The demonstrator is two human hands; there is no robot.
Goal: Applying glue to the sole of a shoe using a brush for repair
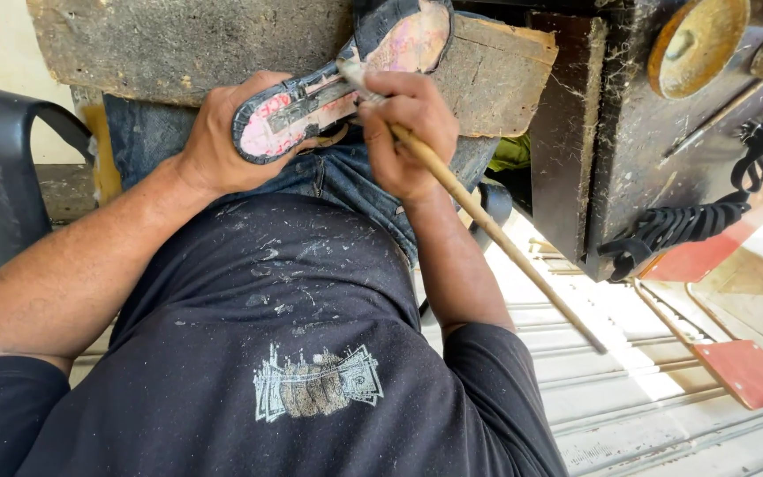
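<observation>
My left hand [219,132] grips the heel end of a shoe sole [311,102], pink inside with a dark rim, held over my lap against a worn wooden block [178,40]. My right hand [404,132] is closed on a long wooden-handled brush [496,238], its tip touching the sole's middle. The handle runs down to the right past my forearm. The sole's far end rises over the block's top.
A dark dusty machine body [629,132] with a round brass-coloured disc [695,35] stands to the right, with a coiled black cable [691,221] hanging from it. A dark plastic chair arm [2,150] is at the left. Red panels [748,371] lie on corrugated metal flooring.
</observation>
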